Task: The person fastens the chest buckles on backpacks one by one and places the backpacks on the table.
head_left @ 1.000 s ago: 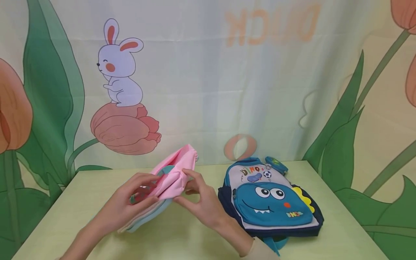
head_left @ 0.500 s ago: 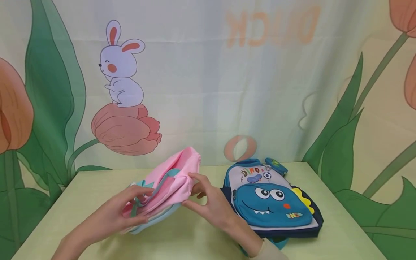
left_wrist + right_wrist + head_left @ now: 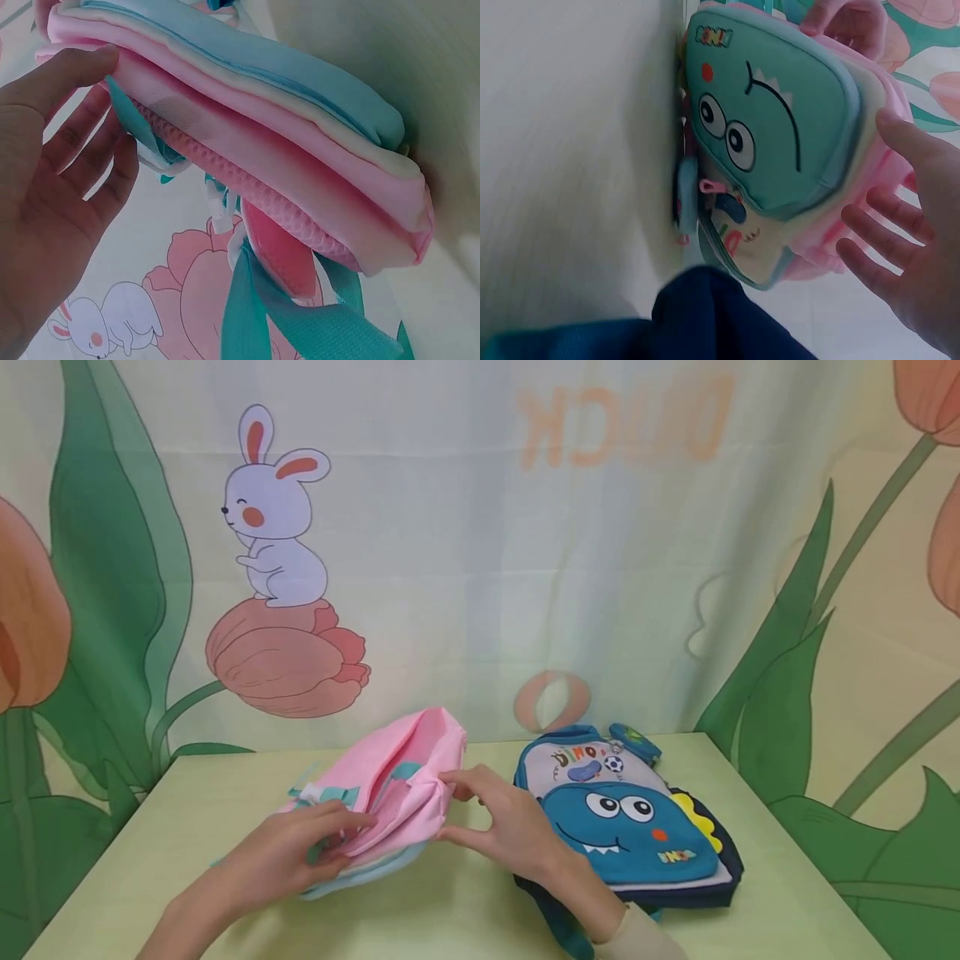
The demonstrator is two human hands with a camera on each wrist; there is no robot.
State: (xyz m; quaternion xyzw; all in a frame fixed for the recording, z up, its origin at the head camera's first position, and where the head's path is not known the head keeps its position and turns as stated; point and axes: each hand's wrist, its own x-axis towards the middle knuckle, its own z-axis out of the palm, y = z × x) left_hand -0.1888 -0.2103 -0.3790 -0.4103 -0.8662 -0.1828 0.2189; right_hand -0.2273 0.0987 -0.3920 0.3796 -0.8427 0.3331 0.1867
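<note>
A pink child's backpack (image 3: 371, 764) is held tilted on its side over the table, left of centre in the head view. My left hand (image 3: 288, 856) grips its near-left part by the teal straps; in the left wrist view the thumb (image 3: 105, 64) presses the pink side. My right hand (image 3: 517, 827) pinches the pink fabric (image 3: 427, 814) at the right end between thumb and forefinger. The right wrist view shows the mint front pocket (image 3: 772, 105) with a cartoon face. Teal straps (image 3: 300, 322) hang loose in the left wrist view.
A blue dinosaur backpack (image 3: 630, 835) lies face up on the pale green table (image 3: 450, 918), right beside my right forearm. Its small pouch (image 3: 636, 743) hangs at the top, and a strap (image 3: 570, 931) trails toward the near edge. A printed curtain (image 3: 450, 568) stands behind.
The pink backpack has come lower and turned, showing more of its back and straps. My left hand has shifted down and slightly left along it; my right hand has moved right and down.
</note>
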